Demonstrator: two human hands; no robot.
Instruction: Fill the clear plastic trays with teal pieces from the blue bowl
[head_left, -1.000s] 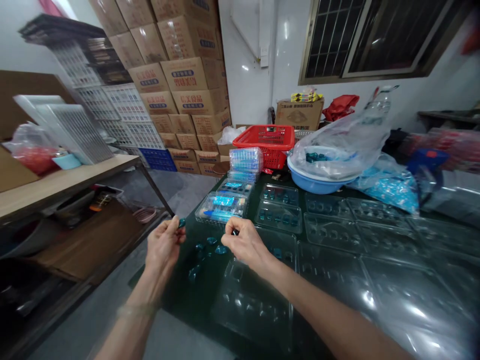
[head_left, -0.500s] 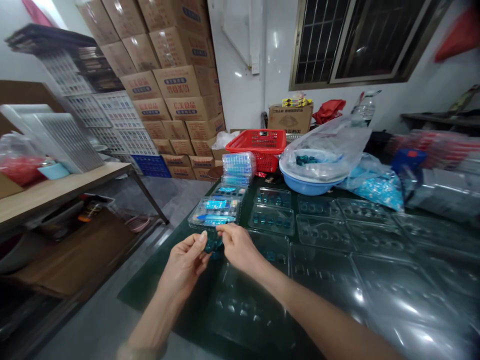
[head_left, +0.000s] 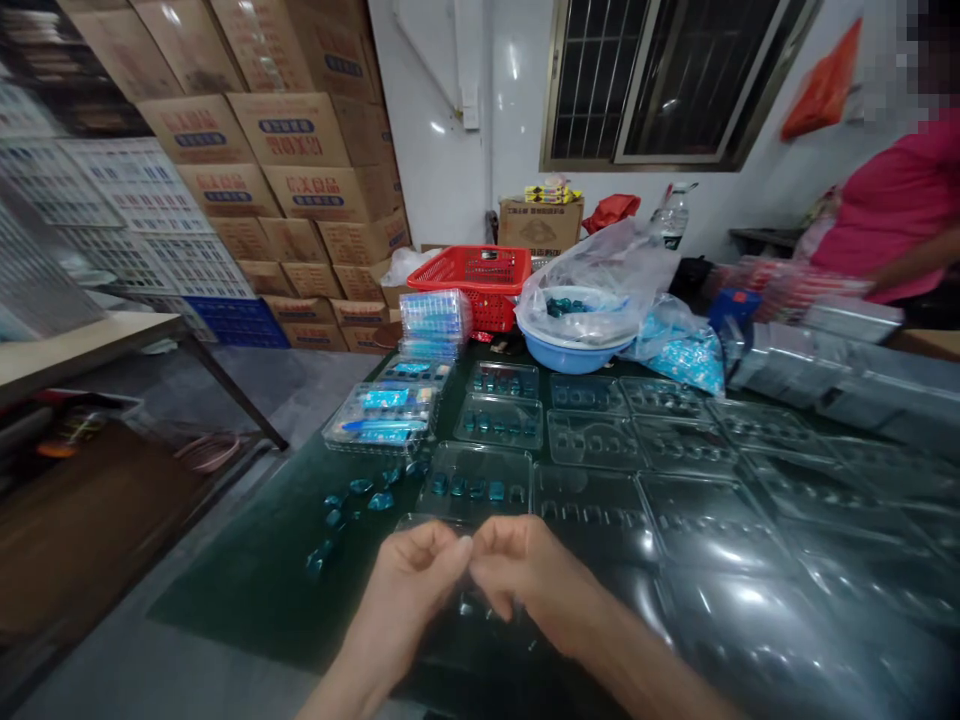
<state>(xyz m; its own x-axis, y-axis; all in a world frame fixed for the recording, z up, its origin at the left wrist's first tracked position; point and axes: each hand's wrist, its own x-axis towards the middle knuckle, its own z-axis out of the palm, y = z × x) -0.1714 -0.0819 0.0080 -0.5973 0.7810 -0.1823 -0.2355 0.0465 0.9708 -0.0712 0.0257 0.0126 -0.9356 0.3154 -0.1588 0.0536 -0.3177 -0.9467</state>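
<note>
As the left hand and the right hand meet fingertip to fingertip, both pinched closed, whatever sits between them cannot be made out. They are poised over a clear moulded plastic blister tray lying at the near edge of the dark green tabletop. Just beyond the hands, a second clear blister tray holds a row of small teal pieces in its pockets. Loose teal plastic pieces lie scattered on the tabletop ahead and to the left of the left hand. Empty clear trays spread away to the right of the right hand. Well beyond the hands stand a red plastic mesh basket and a light blue round plastic basin. A person in a pink top works far off to the right.
</note>
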